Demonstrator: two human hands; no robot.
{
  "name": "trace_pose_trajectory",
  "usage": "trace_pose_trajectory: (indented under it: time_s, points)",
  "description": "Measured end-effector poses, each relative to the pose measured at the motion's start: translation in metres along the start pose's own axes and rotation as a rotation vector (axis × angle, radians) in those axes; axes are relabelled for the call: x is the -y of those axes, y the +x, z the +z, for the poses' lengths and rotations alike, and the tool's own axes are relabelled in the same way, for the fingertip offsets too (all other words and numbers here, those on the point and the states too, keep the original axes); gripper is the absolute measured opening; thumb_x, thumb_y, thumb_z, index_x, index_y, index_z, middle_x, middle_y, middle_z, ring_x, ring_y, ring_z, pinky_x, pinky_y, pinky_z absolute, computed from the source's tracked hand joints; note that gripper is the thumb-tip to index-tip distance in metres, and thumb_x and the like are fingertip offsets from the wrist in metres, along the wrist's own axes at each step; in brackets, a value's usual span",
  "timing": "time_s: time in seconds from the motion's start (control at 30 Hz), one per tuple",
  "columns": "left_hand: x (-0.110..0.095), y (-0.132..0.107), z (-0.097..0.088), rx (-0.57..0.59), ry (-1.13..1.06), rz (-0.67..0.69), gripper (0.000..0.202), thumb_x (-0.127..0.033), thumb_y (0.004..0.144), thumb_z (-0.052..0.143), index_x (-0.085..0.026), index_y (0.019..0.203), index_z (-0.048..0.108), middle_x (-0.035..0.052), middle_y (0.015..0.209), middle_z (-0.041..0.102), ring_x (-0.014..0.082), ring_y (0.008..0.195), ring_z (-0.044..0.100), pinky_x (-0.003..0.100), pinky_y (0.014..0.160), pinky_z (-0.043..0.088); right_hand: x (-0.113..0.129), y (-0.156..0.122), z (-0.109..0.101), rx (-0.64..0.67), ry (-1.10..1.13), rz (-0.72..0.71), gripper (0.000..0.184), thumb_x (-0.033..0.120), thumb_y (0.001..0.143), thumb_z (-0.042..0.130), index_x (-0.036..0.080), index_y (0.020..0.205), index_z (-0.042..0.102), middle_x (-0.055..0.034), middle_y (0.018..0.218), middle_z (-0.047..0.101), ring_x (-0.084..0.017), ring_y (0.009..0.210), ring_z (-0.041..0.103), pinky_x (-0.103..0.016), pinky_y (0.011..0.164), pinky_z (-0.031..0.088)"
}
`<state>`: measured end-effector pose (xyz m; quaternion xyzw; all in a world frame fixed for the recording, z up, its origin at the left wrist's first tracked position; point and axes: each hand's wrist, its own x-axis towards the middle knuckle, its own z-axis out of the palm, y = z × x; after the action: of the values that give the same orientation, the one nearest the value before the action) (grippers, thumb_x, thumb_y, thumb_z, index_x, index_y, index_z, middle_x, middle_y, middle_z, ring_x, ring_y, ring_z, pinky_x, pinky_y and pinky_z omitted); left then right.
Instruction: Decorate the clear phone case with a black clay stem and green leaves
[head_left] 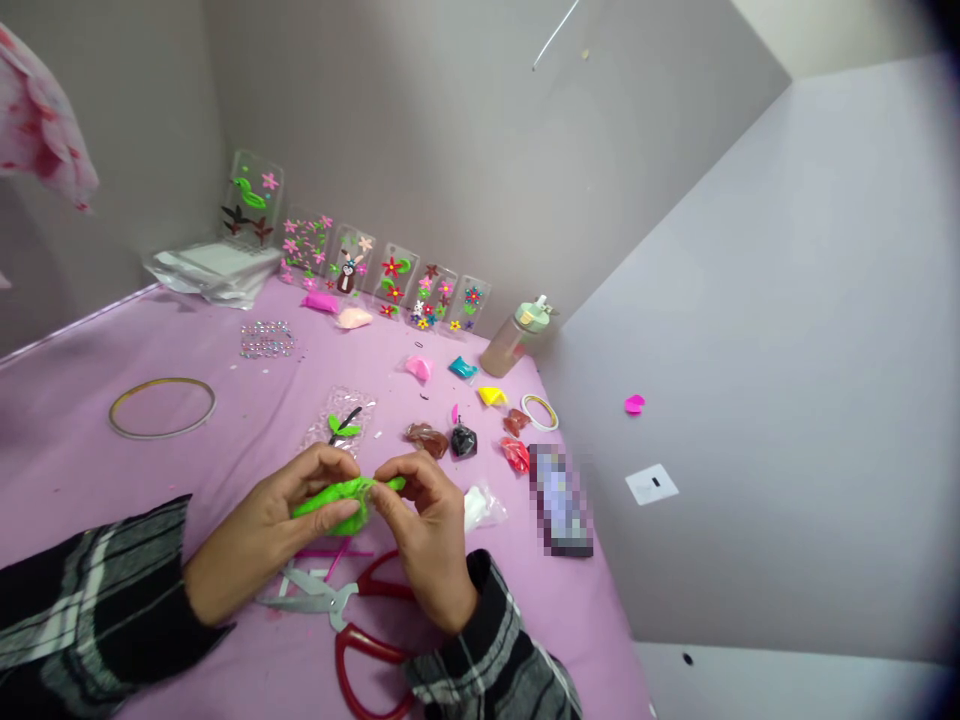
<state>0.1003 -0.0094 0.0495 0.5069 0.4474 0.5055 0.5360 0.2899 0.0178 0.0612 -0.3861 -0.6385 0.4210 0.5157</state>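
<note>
Bright green modelling clay (345, 508), apparently in a clear wrapper, is between my two hands. My left hand (281, 510) has its fingers and thumb closed around the larger lump. With thumb and forefinger, my right hand (424, 515) pinches a small tip of the same clay at its right end. Just beyond them a clear phone case (358, 412) lies flat, bearing green leaf shapes (345, 428) and a dark stem. Below my hands are open scissors (341, 600) with red handles, and a thin magenta stick (337, 553) partly hidden by my hands.
Wrapped clay lumps lie to the right: black (463, 440), brown (427, 438), red (515, 455), yellow (493, 396) and white (480, 508). Decorated cases (395, 280) lean on the wall. A bottle (514, 340), phone (561, 500), hoop (163, 408) and rhinestone sheet (267, 340) are around.
</note>
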Motion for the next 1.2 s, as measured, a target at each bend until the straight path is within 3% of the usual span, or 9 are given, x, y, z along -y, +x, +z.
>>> trace_pose_trajectory:
  time_s: [0.13, 0.3, 0.47, 0.6, 0.7, 0.83, 0.9, 1.07, 1.2]
  points:
    - [0.0, -0.001, -0.001, -0.027, 0.031, -0.032, 0.051, -0.074, 0.086, 0.09, -0.027, 0.102, 0.079, 0.0038, 0.101, 0.079, 0.0249, 0.098, 0.078, 0.027, 0.081, 0.067, -0.002, -0.001, 0.0, -0.013, -0.102, -0.093, 0.011, 0.015, 0.096, 0.079, 0.023, 0.089, 0.082, -0.0012, 0.086, 0.075, -0.017, 0.079, 0.068, -0.028, 0.074, 0.055]
    - [-0.003, 0.002, -0.001, -0.132, 0.092, -0.021, 0.061, -0.084, 0.078, 0.089, -0.027, 0.094, 0.079, 0.0036, 0.092, 0.078, 0.0244, 0.088, 0.074, 0.028, 0.077, 0.066, 0.005, 0.001, -0.003, 0.079, -0.09, -0.075, 0.012, 0.016, 0.094, 0.08, 0.023, 0.084, 0.081, -0.0002, 0.081, 0.072, -0.016, 0.076, 0.064, -0.029, 0.072, 0.051]
    - [-0.008, 0.01, -0.008, -0.25, -0.054, -0.13, 0.07, -0.086, 0.063, 0.098, -0.026, 0.095, 0.08, 0.0017, 0.093, 0.074, 0.0212, 0.084, 0.066, 0.025, 0.07, 0.058, 0.012, 0.009, -0.011, 0.144, 0.117, 0.214, 0.012, 0.03, 0.087, 0.088, 0.023, 0.078, 0.082, 0.0018, 0.075, 0.069, -0.014, 0.067, 0.054, -0.03, 0.066, 0.045]
    - [-0.012, 0.011, -0.008, -0.209, -0.197, -0.311, 0.08, -0.087, 0.052, 0.102, -0.027, 0.1, 0.08, 0.0001, 0.093, 0.072, 0.017, 0.078, 0.059, 0.02, 0.061, 0.051, 0.002, 0.015, -0.015, 0.105, 0.29, 0.39, 0.023, 0.044, 0.086, 0.092, 0.022, 0.082, 0.086, 0.0048, 0.062, 0.06, -0.01, 0.055, 0.041, -0.027, 0.055, 0.034]
    - [-0.016, 0.011, -0.003, -0.153, -0.26, -0.361, 0.082, -0.085, 0.048, 0.105, -0.028, 0.102, 0.081, -0.0006, 0.088, 0.071, 0.0185, 0.08, 0.062, 0.022, 0.065, 0.056, -0.005, 0.016, -0.015, 0.075, 0.323, 0.402, 0.023, 0.044, 0.082, 0.096, 0.023, 0.092, 0.09, 0.0032, 0.07, 0.069, -0.011, 0.059, 0.051, -0.027, 0.06, 0.044]
    - [-0.021, 0.012, 0.001, -0.157, -0.307, -0.382, 0.082, -0.081, 0.039, 0.11, -0.027, 0.094, 0.082, 0.0007, 0.088, 0.074, 0.0196, 0.084, 0.064, 0.021, 0.066, 0.057, -0.007, 0.016, -0.014, 0.07, 0.42, 0.439, 0.034, 0.042, 0.078, 0.1, 0.025, 0.106, 0.09, -0.0026, 0.092, 0.084, -0.017, 0.081, 0.074, -0.032, 0.082, 0.063]
    - [-0.023, 0.012, 0.002, -0.168, -0.317, -0.39, 0.082, -0.08, 0.036, 0.111, -0.027, 0.092, 0.083, 0.001, 0.088, 0.073, 0.0203, 0.084, 0.063, 0.022, 0.066, 0.057, -0.006, 0.015, -0.014, 0.063, 0.466, 0.433, 0.038, 0.046, 0.079, 0.101, 0.024, 0.107, 0.088, -0.0048, 0.098, 0.087, -0.018, 0.08, 0.077, -0.033, 0.08, 0.066]
    - [-0.023, 0.011, 0.001, -0.199, -0.276, -0.388, 0.085, -0.083, 0.036, 0.109, -0.026, 0.094, 0.085, 0.0014, 0.092, 0.073, 0.0208, 0.086, 0.062, 0.023, 0.066, 0.056, -0.001, 0.014, -0.014, 0.071, 0.417, 0.377, 0.039, 0.055, 0.083, 0.099, 0.022, 0.093, 0.081, -0.0015, 0.077, 0.08, -0.016, 0.063, 0.069, -0.029, 0.062, 0.059]
    - [-0.017, 0.01, -0.001, -0.165, -0.213, -0.388, 0.085, -0.087, 0.043, 0.104, -0.026, 0.1, 0.084, 0.0008, 0.095, 0.071, 0.0203, 0.084, 0.06, 0.024, 0.066, 0.051, 0.005, 0.013, -0.014, 0.104, 0.294, 0.32, 0.031, 0.048, 0.088, 0.095, 0.022, 0.082, 0.08, 0.0036, 0.066, 0.067, -0.011, 0.056, 0.055, -0.026, 0.058, 0.048]
